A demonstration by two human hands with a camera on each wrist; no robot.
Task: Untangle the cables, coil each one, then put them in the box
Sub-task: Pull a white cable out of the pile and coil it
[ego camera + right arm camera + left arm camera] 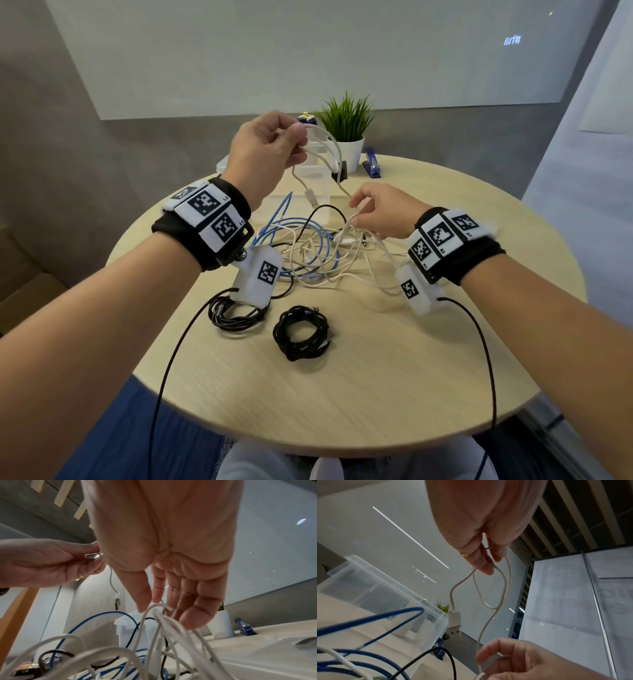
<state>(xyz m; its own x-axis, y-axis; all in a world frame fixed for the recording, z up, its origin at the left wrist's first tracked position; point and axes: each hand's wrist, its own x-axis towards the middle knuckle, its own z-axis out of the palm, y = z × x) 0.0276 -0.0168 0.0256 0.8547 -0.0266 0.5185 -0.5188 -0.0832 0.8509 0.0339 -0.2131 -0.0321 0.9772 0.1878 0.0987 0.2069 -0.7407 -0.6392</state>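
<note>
While we hold our left hand (263, 150) raised above the round table (411, 359), at about 11 o'clock of the cable pile, its fingertips pinch a loop of the white USB cable (503, 588). Its USB plug (454, 623) hangs down free under this hand. Our right hand (383, 214) is lower, at 2 o'clock of the pile, palm down, and its thumb and fingers pinch the same white cable just above the tangled cables (308, 246), which are white, blue and black. At 12 o'clock stands the clear plastic box (385, 592). Near us, at 6 o'clock of the tangle, two coiled black cables (301, 332) lie on the table, side by side.
</note>
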